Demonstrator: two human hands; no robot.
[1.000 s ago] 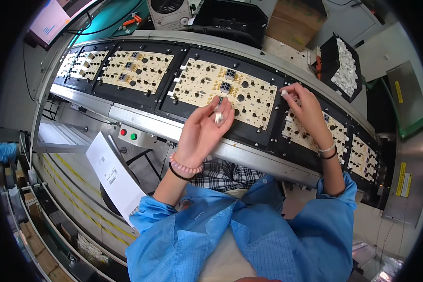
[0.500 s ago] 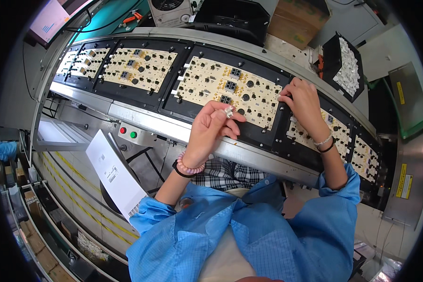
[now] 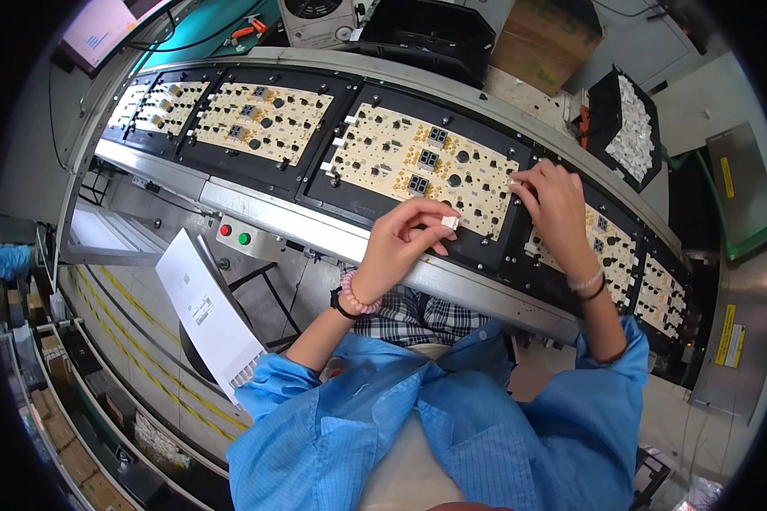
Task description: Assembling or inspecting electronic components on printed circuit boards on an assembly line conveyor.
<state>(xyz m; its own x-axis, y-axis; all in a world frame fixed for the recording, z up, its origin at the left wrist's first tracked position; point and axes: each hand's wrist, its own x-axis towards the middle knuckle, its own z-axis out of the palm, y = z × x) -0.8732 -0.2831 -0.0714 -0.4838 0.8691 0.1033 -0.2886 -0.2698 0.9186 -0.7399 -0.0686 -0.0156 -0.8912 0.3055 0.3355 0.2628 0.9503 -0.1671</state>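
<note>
A cream circuit board (image 3: pixel 383 173) with digit displays and black parts lies in a black carrier frame (image 3: pixel 362 203) in front of me. Between thumb and fingertips of my left hand (image 3: pixel 400 243) is a small white plastic connector (image 3: pixel 450 223), held over the board's near edge. My right hand (image 3: pixel 556 204) reaches to the board's right edge. Its thumb and index finger pinch a small whitish piece (image 3: pixel 515 182) there, mostly covered by the fingertips. Whether that piece sits in the board I cannot tell. White connectors (image 3: pixel 338 142) stand along the board's left edge.
More boards in carriers line the metal-edged conveyor (image 3: pixel 273 217) on both sides. A black bin of white connectors (image 3: pixel 631 140) stands at the far right, near a cardboard box (image 3: pixel 545 43). Below the rail hangs a control box with red and green buttons (image 3: pixel 245 238).
My left hand has moved right and slightly down, turning the white connector between its fingers. The right hand stays at the board's right edge. The view has shifted slightly.
</note>
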